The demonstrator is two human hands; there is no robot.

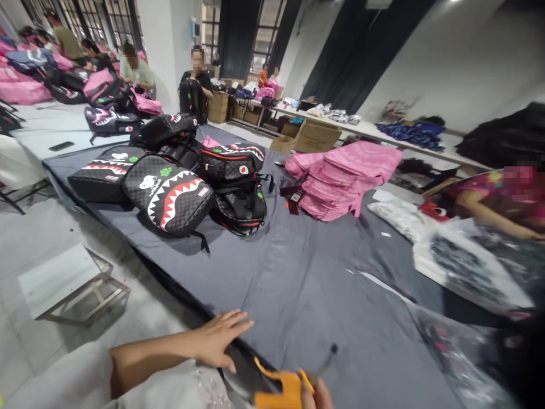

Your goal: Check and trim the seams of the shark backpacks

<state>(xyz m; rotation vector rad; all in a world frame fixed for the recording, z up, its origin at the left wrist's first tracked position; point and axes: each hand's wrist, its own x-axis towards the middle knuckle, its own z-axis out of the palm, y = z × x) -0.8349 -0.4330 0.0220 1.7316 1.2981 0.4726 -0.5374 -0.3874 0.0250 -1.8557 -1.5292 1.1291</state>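
My left hand (219,338) rests with fingers stretched out on the near edge of a table covered in grey cloth (298,284); it holds nothing. At the bottom edge my right hand (317,395) shows only partly, closed around an orange tool (283,389) with a thin dark tip pointing up over the cloth. Black backpacks with shark-mouth prints (174,196) lie in a group at the table's far left. A pile of pink backpacks (340,179) lies beyond the middle.
Clear plastic bags (468,272) with packed items lie at the right, where another person's arm (494,216) reaches in. A small white stool (72,284) stands on the floor at left. Cardboard boxes (315,135) and other seated people are at the back.
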